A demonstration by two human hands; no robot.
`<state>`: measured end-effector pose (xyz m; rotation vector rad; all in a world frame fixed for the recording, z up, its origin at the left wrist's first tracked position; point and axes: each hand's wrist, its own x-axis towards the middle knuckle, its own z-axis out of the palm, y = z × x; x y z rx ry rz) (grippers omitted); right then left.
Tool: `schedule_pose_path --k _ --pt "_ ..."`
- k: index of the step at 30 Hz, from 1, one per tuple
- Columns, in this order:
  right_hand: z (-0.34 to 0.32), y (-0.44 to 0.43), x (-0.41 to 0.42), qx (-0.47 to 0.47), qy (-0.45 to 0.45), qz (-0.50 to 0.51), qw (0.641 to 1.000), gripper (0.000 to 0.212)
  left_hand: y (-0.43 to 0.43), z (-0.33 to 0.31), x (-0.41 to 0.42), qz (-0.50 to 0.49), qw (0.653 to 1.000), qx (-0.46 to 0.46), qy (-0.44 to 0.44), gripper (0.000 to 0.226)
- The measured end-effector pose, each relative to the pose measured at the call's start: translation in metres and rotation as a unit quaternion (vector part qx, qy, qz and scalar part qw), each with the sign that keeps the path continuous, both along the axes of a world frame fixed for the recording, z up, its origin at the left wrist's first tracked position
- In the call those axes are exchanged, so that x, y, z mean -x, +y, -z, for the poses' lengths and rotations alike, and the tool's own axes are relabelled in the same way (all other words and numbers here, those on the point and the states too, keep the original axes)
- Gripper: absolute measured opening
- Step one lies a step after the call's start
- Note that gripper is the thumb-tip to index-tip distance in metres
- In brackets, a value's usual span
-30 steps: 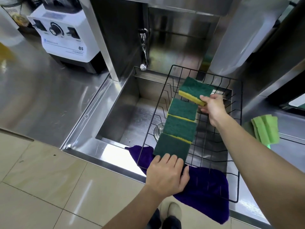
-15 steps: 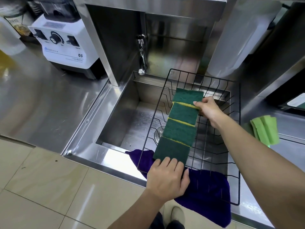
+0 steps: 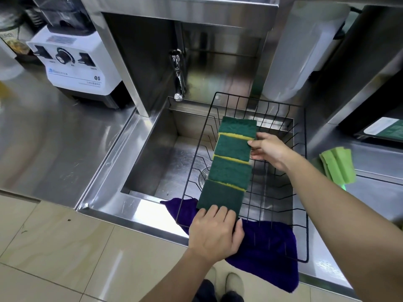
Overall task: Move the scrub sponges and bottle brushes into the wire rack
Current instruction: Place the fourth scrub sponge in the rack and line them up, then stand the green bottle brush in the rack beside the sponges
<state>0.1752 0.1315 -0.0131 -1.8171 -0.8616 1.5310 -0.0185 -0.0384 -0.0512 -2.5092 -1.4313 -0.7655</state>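
Since a second ago the fourth scrub sponge (image 3: 237,126) has come down from the right hand's lifted grip and now lies flat at the far end of the row of sponges (image 3: 229,168), overlapping inside the black wire rack (image 3: 305,192). The right hand (image 3: 269,152) rests loosely open, fingertips touching the row's right edge. The left hand (image 3: 214,232) lies flat, fingers together on the nearest sponge. Under that hand's wrist hangs a purple cloth (image 3: 268,253). Beyond the right hand's forearm lies a light green sponge cloth (image 3: 337,164). Left of both hands sits the sink basin (image 3: 172,158), the tap (image 3: 178,77) and a white blender base (image 3: 76,64).
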Motion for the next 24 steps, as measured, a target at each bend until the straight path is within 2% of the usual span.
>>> schedule_pose_path --k 3,6,9,11,14,18,22,24 --pt "-0.003 -0.009 0.0 -0.02 -0.055 0.008 0.998 0.04 0.001 -0.001 0.0 0.0 1.0 0.003 0.003 0.031" --pt "-0.013 -0.019 -0.005 -0.095 -0.115 0.047 0.988 0.025 0.001 -0.002 0.0 0.002 1.0 0.001 0.005 0.031" --pt "-0.03 -0.034 -0.022 -0.198 -0.249 0.091 0.944 0.02 0.002 -0.002 0.0 0.007 1.0 0.0 0.007 0.032" --pt "-0.037 -0.05 -0.038 -0.22 -0.352 0.117 0.902 0.021 0.002 -0.002 0.0 0.009 1.0 -0.003 0.008 0.033" --pt "-0.036 -0.076 -0.065 -0.185 -0.425 0.152 0.873 0.03 0.002 -0.003 0.0 0.014 1.0 -0.012 0.01 0.034" --pt "-0.02 -0.116 -0.095 -0.051 -0.512 0.119 0.849 0.055 0.002 -0.002 -0.001 0.024 0.999 -0.032 0.021 0.037" --pt "-0.004 -0.15 -0.112 0.024 -0.512 0.096 0.853 0.058 0.002 0.001 0.0 0.029 0.998 -0.045 0.024 0.044" --pt "0.0 -0.16 -0.114 0.042 -0.498 0.059 0.864 0.052 0.002 0.0 -0.003 0.031 0.998 -0.046 0.023 0.043"
